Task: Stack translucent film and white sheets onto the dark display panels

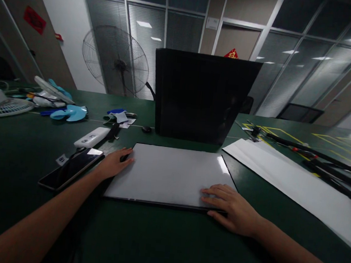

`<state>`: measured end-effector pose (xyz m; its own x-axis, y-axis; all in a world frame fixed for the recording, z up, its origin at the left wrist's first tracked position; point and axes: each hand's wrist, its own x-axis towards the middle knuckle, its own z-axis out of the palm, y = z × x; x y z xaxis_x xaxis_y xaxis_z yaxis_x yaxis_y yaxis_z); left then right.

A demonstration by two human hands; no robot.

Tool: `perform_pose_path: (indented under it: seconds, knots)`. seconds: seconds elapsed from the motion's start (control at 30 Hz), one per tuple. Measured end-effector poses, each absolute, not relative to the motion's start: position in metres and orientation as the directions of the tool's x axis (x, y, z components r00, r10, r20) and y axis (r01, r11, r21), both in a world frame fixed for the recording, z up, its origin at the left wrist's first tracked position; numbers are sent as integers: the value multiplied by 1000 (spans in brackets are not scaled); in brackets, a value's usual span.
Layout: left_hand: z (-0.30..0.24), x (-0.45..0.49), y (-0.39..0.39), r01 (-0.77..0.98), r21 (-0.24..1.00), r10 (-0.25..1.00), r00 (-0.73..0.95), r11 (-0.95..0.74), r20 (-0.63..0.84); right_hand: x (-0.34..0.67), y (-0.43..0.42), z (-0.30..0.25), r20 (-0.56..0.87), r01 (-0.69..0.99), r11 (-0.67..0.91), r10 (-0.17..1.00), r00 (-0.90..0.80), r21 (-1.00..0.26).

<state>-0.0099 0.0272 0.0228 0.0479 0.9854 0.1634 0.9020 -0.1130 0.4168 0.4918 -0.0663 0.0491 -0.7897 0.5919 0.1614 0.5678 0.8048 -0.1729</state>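
A flat white panel (pixel 168 174) with a thin dark rim lies on the dark green table (pixel 13 162) in front of me. My left hand (pixel 115 164) rests at the panel's left edge, fingers curled against the far left corner. My right hand (pixel 232 208) lies on the panel's near right corner, fingers stretched flat on its surface and thumb along the front edge. Neither hand lifts anything.
A black upright box (pixel 201 97) stands just behind the panel. Left of my left hand lie a dark phone (pixel 70 168) and a white power bank (pixel 92 137). A long white sheet (pixel 294 180) and black rods (pixel 317 157) lie at right. Fan parts (pixel 2 102) sit far left.
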Motion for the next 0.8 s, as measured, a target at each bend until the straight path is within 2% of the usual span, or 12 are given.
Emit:
perform_pose_path:
  seconds: [0.2, 0.43, 0.5, 0.6, 0.7, 0.8]
  knots:
    - [29, -6, 24, 918, 396, 989, -41, -20, 145, 491, -66, 49, 206, 546, 820, 571, -794, -171]
    - [26, -9, 24, 902, 422, 985, 16, -88, 171, 492, -69, 52, 209, 546, 830, 557, -804, -112]
    - [26, -9, 22, 910, 403, 986, 35, -98, 161, 497, -65, 45, 281, 647, 760, 635, -720, -60]
    - [26, -8, 21, 918, 376, 983, 63, -124, 171, 506, -52, 25, 432, 877, 477, 804, -408, -58]
    - [24, -7, 22, 924, 354, 979, 81, -145, 188, 514, -35, 0, 382, 954, 274, 900, -211, -119]
    - [22, -9, 23, 930, 340, 977, 72, -138, 199, 516, -21, -17, 317, 946, 292, 918, -237, -139]
